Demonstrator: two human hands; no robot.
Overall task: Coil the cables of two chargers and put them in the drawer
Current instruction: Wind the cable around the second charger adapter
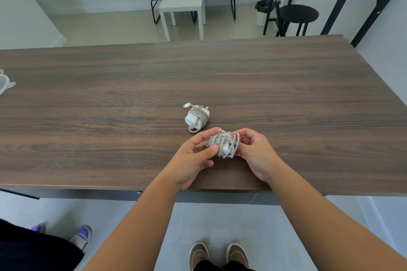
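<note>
Charger (224,144), white, wound in grey cable, is pinched between left hand (195,158) and right hand (256,152).

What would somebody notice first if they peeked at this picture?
First, the two hands in the middle: the left hand and right hand together hold a white charger with its grey cable wound round it, just above the near part of the brown table. Just beyond them a second wrapped charger lies on the table. Across the floor stands a small white side table.
</note>
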